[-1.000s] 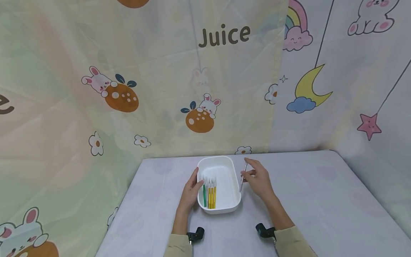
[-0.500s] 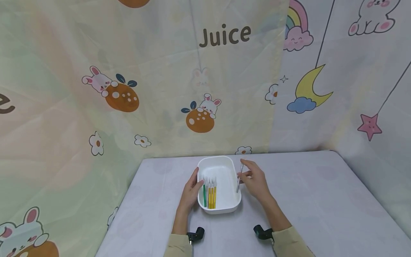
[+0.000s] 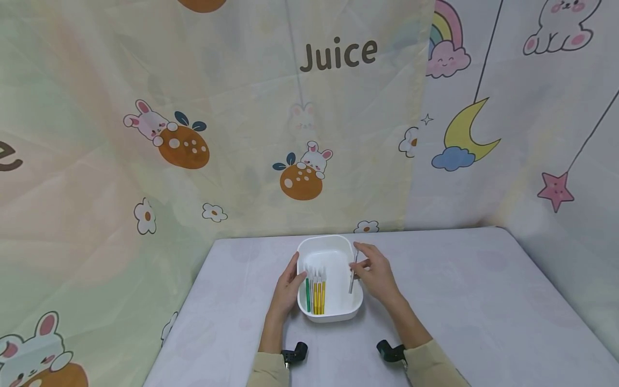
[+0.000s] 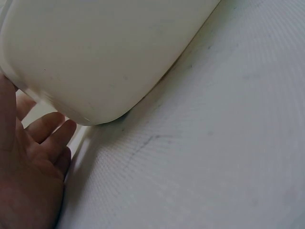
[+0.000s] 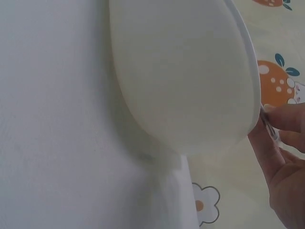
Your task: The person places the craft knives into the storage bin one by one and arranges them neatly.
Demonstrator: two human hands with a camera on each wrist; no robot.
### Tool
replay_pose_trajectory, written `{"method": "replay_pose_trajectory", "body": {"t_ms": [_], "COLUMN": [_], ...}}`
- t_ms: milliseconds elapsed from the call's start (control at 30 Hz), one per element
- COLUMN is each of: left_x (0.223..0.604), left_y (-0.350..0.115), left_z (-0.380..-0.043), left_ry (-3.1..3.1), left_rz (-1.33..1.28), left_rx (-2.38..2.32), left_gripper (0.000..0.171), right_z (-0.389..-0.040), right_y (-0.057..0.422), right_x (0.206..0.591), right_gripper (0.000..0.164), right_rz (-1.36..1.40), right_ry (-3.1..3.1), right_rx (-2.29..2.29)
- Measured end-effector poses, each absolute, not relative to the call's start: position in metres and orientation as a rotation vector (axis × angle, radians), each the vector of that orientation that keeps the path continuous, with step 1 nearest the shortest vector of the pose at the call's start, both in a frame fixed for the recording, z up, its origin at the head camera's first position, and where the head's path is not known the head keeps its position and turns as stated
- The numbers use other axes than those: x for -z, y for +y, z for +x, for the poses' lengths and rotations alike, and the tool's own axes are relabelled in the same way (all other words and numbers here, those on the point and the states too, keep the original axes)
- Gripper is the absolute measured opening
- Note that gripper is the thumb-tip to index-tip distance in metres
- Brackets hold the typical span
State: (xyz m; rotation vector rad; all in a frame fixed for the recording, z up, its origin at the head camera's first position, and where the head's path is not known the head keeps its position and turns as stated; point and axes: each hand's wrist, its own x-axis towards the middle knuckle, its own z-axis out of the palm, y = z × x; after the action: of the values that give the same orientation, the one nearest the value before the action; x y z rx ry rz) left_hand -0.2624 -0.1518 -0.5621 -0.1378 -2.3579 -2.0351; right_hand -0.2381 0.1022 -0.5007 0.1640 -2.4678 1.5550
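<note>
A white rectangular tray (image 3: 338, 301) with rounded corners stands on the table. My left hand (image 3: 286, 290) grips its left side, thumb over the rim and fingers along the outer wall; the left wrist view shows those fingers (image 4: 52, 136) under the tray's edge. Inside, at the left, several slim pen-like sticks (image 3: 319, 298), green, silver and yellow with whitish clear ends, lie side by side. My right hand (image 3: 379, 274) pinches a slim silver pen-like stick (image 3: 352, 282) over the tray's right part, its lower end pointing toward me. In the right wrist view the tray wall hides most of it.
A white cloth covers the table (image 3: 459, 301). Behind it hangs a printed curtain (image 3: 242, 134) with cartoon rabbits and oranges. Both wrists carry black camera mounts (image 3: 390, 351) close above the table.
My right hand has moved left with the silver stick, from beside the tray's right rim to over its inside. The left hand and the tray have stayed in place.
</note>
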Motion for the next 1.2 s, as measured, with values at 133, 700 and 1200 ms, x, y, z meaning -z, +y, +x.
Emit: {"method": "replay_pose_trajectory", "body": {"t_ms": [133,700,1200], "left_x": [0.562,0.562,0.563], "left_y": [-0.152,-0.152,-0.152], "left_z": [-0.262,-0.264,-0.264], "left_ry": [-2.353,-2.389,-2.394], "left_rz": [-0.143,-0.139,-0.101], "left_rx": [2.030,2.003,2.014], "left_gripper": [0.062,0.062,0.062], "right_z": [-0.239,-0.240,-0.241], "right_y": [0.098,0.081,0.067], "right_x": [0.501,0.501,0.498], "right_gripper": [0.064,0.064,0.063], "right_rz": [0.157,0.172,0.209], "right_ry": [-2.485,-2.507,-2.529], "right_rx": [-1.549,-1.567,-1.606]}}
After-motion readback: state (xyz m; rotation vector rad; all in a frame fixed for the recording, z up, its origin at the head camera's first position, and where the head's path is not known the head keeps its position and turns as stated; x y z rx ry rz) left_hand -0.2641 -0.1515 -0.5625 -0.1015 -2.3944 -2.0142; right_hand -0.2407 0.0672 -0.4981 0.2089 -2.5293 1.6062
